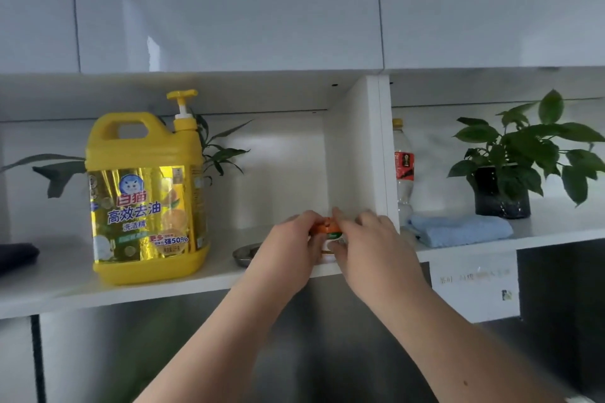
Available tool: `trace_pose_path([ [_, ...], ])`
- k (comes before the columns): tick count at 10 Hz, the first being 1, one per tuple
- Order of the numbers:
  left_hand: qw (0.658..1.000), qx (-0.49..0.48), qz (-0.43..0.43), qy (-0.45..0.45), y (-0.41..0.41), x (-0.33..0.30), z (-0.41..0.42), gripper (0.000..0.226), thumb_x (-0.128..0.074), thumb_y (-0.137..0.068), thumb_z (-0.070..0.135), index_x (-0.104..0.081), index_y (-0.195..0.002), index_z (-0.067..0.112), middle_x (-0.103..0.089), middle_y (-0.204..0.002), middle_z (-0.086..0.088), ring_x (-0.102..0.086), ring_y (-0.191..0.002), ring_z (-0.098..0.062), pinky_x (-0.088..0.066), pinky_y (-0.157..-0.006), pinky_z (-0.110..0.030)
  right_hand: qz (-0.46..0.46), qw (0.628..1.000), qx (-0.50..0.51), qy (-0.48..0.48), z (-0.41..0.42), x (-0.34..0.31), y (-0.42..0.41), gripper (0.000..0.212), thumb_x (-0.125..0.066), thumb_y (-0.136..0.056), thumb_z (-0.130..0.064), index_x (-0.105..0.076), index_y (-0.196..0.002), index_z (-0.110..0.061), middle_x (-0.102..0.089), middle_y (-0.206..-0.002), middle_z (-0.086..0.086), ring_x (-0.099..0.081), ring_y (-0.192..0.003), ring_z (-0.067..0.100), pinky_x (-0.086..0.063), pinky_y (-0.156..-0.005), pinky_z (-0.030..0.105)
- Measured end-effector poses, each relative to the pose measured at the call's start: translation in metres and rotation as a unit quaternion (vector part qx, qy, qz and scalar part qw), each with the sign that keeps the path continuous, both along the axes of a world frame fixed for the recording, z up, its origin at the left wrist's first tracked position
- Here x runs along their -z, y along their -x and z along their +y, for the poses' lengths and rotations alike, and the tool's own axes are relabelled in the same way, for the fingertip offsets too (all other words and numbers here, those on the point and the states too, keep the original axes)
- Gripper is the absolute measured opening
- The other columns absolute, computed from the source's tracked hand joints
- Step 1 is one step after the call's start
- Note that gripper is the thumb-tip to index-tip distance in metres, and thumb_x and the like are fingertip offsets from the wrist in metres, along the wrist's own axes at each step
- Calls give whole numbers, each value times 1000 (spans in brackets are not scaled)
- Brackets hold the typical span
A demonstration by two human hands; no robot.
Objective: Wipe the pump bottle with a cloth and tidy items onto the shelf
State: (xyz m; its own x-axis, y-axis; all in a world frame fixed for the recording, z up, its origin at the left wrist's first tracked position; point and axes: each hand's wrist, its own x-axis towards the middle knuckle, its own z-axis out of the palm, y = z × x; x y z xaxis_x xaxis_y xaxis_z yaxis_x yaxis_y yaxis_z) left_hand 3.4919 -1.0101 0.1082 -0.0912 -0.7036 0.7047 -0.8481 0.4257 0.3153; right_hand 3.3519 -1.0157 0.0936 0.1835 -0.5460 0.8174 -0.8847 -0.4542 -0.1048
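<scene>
The yellow pump bottle stands upright on the white shelf, in the left compartment, with its pump head at the top right and its gold label facing out. Green leaves of a plant show behind it on both sides. At the far left edge of the shelf lies a dark folded thing, too cut off to tell what it is.

To the right of the bottle, near the shelf's front edge, both hands meet on a small container with an orange lid. The left hand curls its fingers round the lid's left side, and the right hand pinches the lid and the container's body from the right; both grip it closely. The hands hide most of the container. Just left of them a small metal dish lies on the shelf, partly covered by the left hand.

A white upright divider rises right behind the hands. Past it, in the right compartment, a folded blue cloth lies flat, a clear plastic bottle with a red label stands just behind the divider's edge, and a potted plant stands further right. Glossy white cupboard doors hang above.
</scene>
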Motion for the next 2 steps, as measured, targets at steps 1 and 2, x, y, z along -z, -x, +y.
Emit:
trace_pose_path([
  [1, 999, -3, -7, 31, 0, 3, 8, 30, -56, -93, 23, -58, -122, 27, -64, -119, 7, -64, -99, -16, -43, -78, -20, -28, 999, -19, 19, 11, 1, 5, 56, -55, -92, -38, -35, -144, -32, -54, -122, -1, -54, -110, 18, -50, -81, 27],
  [2, 997, -30, -17, 67, 4, 7, 24, 33, -54, -93, 26, -51, -124, 33, -58, -124, 15, -57, -109, -12, -35, -79, -17, -94, 992, -59, 64, 23, 11, 23, 38, -56, -90, -33, -54, -128, -26, -60, -116, -3, -59, -103, 14, -47, -79, 21],
])
